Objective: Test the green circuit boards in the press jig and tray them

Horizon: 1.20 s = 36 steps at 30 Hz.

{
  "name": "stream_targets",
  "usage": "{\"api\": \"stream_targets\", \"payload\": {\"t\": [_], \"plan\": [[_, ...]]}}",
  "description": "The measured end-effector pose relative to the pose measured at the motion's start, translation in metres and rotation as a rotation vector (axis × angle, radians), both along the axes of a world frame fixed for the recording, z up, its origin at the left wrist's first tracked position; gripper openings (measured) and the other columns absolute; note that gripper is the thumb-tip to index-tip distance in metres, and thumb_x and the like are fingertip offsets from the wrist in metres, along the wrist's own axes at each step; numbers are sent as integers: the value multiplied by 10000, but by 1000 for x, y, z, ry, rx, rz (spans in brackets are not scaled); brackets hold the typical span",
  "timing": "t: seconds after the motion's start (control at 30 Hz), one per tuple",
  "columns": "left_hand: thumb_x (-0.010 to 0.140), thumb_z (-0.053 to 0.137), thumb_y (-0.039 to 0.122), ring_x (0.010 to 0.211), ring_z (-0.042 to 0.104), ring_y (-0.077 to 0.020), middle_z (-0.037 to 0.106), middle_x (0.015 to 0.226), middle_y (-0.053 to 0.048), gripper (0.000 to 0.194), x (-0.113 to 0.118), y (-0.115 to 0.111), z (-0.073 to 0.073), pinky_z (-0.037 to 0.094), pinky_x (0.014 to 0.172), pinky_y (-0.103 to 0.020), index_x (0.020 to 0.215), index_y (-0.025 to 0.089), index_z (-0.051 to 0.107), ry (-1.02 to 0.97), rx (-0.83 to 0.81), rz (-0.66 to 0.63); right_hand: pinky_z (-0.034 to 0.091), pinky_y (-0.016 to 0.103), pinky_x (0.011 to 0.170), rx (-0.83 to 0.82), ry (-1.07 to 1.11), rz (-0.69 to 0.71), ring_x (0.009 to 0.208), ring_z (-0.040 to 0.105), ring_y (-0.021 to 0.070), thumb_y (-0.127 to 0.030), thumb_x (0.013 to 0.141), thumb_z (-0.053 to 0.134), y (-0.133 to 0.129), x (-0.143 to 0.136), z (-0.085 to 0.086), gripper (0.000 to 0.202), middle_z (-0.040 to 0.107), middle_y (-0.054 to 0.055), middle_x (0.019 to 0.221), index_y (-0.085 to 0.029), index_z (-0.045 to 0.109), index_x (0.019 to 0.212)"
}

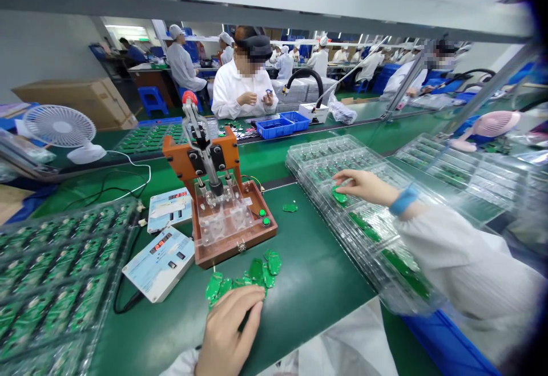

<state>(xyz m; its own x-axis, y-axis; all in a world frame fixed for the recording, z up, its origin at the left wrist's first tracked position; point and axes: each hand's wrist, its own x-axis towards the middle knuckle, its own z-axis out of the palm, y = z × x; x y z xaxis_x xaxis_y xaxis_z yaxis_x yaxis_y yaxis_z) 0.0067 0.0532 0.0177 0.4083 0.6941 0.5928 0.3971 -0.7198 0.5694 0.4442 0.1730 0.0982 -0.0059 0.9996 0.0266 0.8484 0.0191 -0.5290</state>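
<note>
My right hand, with a blue band at the wrist, pinches a green circuit board over the clear plastic tray stack on the right. More green boards lie in that tray's near compartments. My left hand rests at the near edge of a loose pile of green boards on the dark green mat. Its fingers are curled and pressed together, and what they hold, if anything, is hidden. A single board lies apart on the mat, between the test fixture and the tray stack.
Two meter boxes with red digits sit left of the fixture. Trays full of boards fill the left side. A white fan stands behind them. Across the bench, a person works beside blue bins.
</note>
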Motion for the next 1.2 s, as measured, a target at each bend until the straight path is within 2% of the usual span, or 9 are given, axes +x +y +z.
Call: {"api": "stream_targets", "payload": {"t": [0.2,0.33,0.47,0.6,0.67,0.73,0.93,1.03,1.2], "plan": [[1000,553,161,904,735,-152,763,985,-23,139,1,0,0,579,853,-235,1021,233,670,5,9,-2,499,311,699,104,-58,-33,719,658,194,-454,829,661,9,-14,-13,248,686,24,762,-211,679,875],[1001,550,156,907,734,-160,762,993,-20,142,1,-1,-1,580,838,-253,1027,238,663,6,-9,-14,466,331,679,161,-97,-46,698,630,210,-525,846,628,1,-25,-2,305,667,37,739,-222,657,825],[1000,548,140,922,731,-171,761,1006,-28,150,0,-1,-1,575,840,-278,1034,232,661,27,-42,-40,485,369,712,181,-89,35,734,640,235,-580,901,559,-40,-60,27,357,702,56,843,-251,693,940],[997,549,136,901,731,-179,761,990,-36,148,3,-2,-1,568,829,-298,1038,221,664,18,-69,-59,542,391,771,90,30,291,896,678,278,-559,979,568,-108,-118,43,288,727,74,1024,-333,730,1054],[997,546,139,887,731,-186,762,979,-41,152,5,-3,0,566,818,-309,1038,215,671,12,-82,-64,562,358,759,-42,132,423,902,687,259,-508,1000,586,-134,-145,32,218,731,57,1015,-352,728,1054],[997,545,139,879,728,-190,762,970,-41,157,7,-4,1,564,814,-319,1039,212,677,7,-101,-64,567,340,789,-138,217,495,919,686,239,-469,1017,589,-147,-166,7,180,733,30,1008,-349,716,1060],[984,578,132,985,706,-204,758,1025,-58,152,-22,4,5,575,905,-351,1031,210,700,20,-129,-20,494,454,1050,-15,396,322,1185,608,270,-444,1020,581,-127,-192,-85,215,688,49,1216,-301,702,1126],[977,589,166,1019,699,-223,757,1051,-81,159,-54,15,5,589,921,-388,1032,213,731,94,-138,72,470,511,1083,26,424,286,1243,578,293,-480,1000,598,-114,-190,-103,253,665,70,1282,-296,710,1132],[931,495,103,1147,666,-237,746,1164,-88,333,-84,28,-3,583,993,-455,1100,229,753,207,-184,92,460,564,1091,69,360,325,1287,546,325,-514,963,641,-99,-188,-109,305,641,86,1340,-289,711,1158]]}}
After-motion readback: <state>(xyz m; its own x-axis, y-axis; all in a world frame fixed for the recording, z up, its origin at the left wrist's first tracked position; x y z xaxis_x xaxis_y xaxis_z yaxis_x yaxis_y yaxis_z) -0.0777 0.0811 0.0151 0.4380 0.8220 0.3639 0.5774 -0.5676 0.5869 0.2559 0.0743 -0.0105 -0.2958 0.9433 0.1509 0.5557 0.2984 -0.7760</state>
